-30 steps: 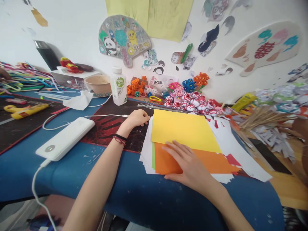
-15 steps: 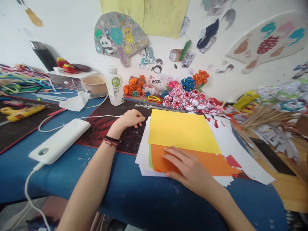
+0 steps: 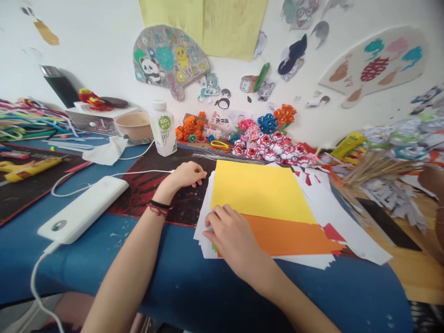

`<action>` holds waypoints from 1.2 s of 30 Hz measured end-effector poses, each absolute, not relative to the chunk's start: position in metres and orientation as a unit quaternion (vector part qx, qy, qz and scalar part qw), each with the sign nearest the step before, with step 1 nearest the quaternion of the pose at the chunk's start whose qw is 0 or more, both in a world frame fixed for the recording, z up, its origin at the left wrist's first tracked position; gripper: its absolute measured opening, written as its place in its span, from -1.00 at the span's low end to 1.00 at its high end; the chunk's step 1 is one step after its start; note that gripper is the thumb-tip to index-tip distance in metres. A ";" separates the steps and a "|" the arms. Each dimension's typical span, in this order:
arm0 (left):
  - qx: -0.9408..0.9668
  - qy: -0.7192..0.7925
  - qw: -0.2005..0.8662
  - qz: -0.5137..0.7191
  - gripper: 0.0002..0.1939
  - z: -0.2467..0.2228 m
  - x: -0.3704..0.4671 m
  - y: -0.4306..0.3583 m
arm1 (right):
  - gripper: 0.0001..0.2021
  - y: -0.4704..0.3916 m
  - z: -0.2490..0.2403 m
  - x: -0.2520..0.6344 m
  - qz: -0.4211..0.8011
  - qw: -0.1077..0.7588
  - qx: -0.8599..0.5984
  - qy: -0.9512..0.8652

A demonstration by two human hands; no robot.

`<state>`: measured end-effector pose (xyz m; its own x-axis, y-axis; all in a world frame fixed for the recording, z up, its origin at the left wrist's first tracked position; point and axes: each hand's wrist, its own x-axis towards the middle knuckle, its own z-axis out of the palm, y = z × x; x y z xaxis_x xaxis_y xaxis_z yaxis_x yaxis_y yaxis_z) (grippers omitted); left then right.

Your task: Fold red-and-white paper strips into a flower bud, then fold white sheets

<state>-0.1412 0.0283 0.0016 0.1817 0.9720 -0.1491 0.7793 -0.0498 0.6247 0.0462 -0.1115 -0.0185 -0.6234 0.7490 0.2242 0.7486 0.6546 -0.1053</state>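
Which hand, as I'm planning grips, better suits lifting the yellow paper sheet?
Likely right: the right hand is at the near left corner of the yellow sheet; the left hand lies off it.

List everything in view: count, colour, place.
Table: one, blue, beneath
Mats: two, black-red, on table
Sheets: several, yellow, orange, white, centre
Power bank: one, white, left
Bottle: one, white, back
Bowl: one, tan, beside bottle
Flask: one, black, back left
Tool: one, yellow, far left
Pipe cleaners: many, mixed, back left
Flowers: many, mixed, by wall
Fan shapes: two, multicoloured, on wall
Scraps: many, white, right
Left hand: one, bare, centre
Right hand: one, bare, on sheets
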 end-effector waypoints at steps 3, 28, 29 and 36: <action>0.710 0.613 0.304 0.166 -0.77 0.003 -0.142 0.027 | -0.86 -0.113 -0.022 0.041 -0.024 0.104 -0.411 -0.906; 0.596 0.631 0.240 0.435 -0.75 0.010 -0.153 0.030 | -0.84 -0.099 -0.021 0.047 0.113 0.082 -0.403 -0.904; 0.566 0.641 0.223 0.468 -0.75 0.012 -0.155 0.031 | -0.84 -0.100 -0.022 0.046 0.100 0.080 -0.398 -0.908; 0.574 0.520 0.298 0.558 -0.73 0.029 -0.150 0.019 | -0.87 -0.089 -0.008 0.051 0.075 0.128 -0.410 -0.900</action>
